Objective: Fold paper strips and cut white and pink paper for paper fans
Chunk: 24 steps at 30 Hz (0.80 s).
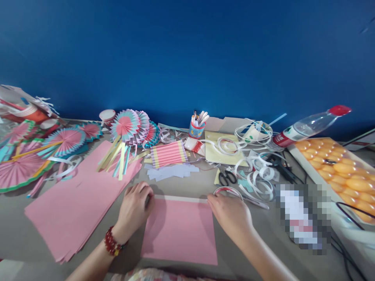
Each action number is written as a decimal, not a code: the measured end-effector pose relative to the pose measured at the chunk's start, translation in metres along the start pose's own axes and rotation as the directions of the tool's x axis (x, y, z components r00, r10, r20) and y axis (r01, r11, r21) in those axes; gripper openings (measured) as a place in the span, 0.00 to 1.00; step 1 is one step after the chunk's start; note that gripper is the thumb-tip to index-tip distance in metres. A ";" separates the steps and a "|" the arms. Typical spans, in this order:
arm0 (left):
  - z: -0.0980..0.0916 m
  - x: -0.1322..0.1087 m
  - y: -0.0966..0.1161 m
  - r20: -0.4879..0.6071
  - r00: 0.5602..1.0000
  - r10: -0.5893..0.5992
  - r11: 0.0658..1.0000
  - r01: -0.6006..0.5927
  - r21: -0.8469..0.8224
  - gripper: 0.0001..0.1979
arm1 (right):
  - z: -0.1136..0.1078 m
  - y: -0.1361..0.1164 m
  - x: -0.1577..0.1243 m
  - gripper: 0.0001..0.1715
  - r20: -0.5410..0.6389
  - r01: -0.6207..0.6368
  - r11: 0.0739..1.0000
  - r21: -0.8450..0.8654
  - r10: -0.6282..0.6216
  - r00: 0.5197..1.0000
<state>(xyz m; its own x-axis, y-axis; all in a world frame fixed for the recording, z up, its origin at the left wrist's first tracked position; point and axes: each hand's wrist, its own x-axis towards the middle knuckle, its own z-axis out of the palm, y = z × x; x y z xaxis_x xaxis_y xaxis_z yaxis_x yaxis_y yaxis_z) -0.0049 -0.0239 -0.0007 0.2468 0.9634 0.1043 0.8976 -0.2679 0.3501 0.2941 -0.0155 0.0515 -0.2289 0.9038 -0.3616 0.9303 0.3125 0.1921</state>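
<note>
A pink sheet of paper (180, 232) lies flat on the table before me, with a narrow white strip (181, 198) along its far edge. My left hand (135, 208), a beaded bracelet at its wrist, is closed at the sheet's far left corner, with a small dark thing partly showing by the fingers. At the far right corner, my right hand (230, 212) pinches the edge of the sheet and strip. Beyond the sheet sits a pleated pink and yellow paper (168, 154) above pale purple paper strips (171, 171).
Pink sheets (79, 203) are stacked at left, near folded paper fans (125, 125). Black-handled scissors (227, 178), curled white strips (260, 179) and a glue gun (281, 166) lie at right. Behind stand a pen cup (197, 127) and a tilted bottle (310, 127).
</note>
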 end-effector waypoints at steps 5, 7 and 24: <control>0.000 0.000 -0.001 -0.004 1.000 0.003 1.000 -0.003 -0.003 0.04 | -0.003 -0.001 0.001 0.11 0.008 0.004 1.000 -0.002 -0.004 1.000; 0.000 0.000 -0.001 -0.009 1.000 0.005 1.000 -0.005 -0.003 0.04 | -0.003 -0.001 0.001 0.11 0.017 -0.001 1.000 -0.003 0.001 1.000; -0.002 0.000 0.000 0.004 1.000 0.002 1.000 -0.002 0.009 0.05 | -0.004 -0.004 0.001 0.10 0.026 0.001 1.000 0.030 -0.001 1.000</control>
<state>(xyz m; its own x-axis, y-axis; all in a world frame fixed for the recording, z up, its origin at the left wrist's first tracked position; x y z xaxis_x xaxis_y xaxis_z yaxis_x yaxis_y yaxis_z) -0.0052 -0.0236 0.0012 0.2504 0.9628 0.1017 0.9003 -0.2702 0.3411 0.2885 -0.0144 0.0538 -0.2226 0.8954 -0.3856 0.9384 0.3040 0.1645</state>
